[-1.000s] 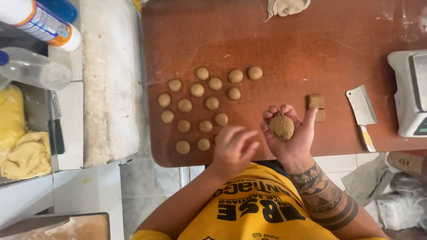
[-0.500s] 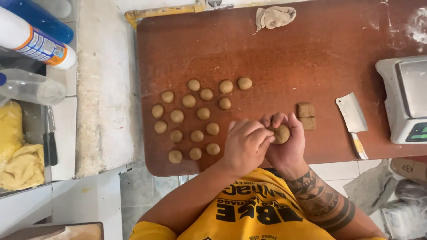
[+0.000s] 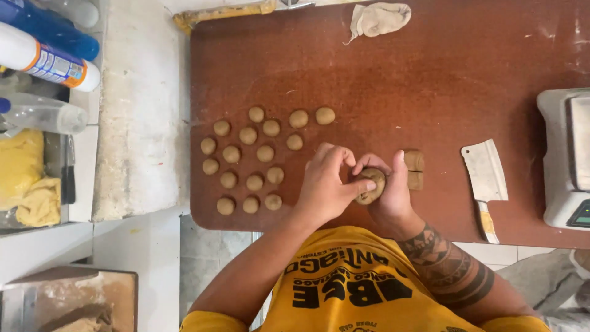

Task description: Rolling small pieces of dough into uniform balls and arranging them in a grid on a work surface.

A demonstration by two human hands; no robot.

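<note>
A dough ball [image 3: 371,185] is held over the near edge of the brown board [image 3: 467,67]. It is cupped in the right hand [image 3: 388,192], whose fingers are curled around it. It is pressed from the other side by the left hand [image 3: 326,184], whose fingers are bent onto it, thumb on top. The ball looks soft, tan and not quite round yet.

Much of the work looks done. Many small balls [image 3: 247,163] are laid in rows on the board, to the left of the hands. They are smooth, round and about the same size. They sit close together but apart.

Only a little seems to be left. Two square dough blocks [image 3: 415,169] are seen just behind the right hand, still flat-sided and not rolled. No other cut dough is seen there.

A cleaver [image 3: 485,181] with a wide grey blade is lying to the right, well apart from the hands. A white scale [image 3: 565,154] is standing at the right edge. A crumpled pale cloth [image 3: 378,18] is lying at the far side. The board is dull and dusted with flour in places.
</note>
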